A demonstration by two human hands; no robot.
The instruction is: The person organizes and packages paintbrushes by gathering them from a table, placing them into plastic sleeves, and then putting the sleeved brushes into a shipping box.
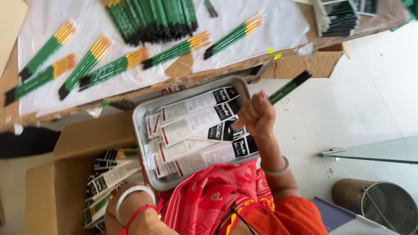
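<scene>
My right hand (257, 115) is closed in a fist around a thin bundle of green-handled brushes (289, 87) that sticks out to the upper right. It hovers over the right end of a metal tray (146, 111) resting on my lap. The tray holds several long white-and-black brush packets (196, 124). My left wrist (130, 204), with a white bangle and red thread, lies at the edge of a cardboard box (65, 174) of more packets (109, 178). Its fingers are hidden.
A low table under white paper (283, 26) carries several bundles of green brushes with orange-yellow ends (87, 65) and a large heap (152, 19). Stacked packets (337, 17) lie at the top right. A steel bucket (383, 206) stands on the white floor at the lower right.
</scene>
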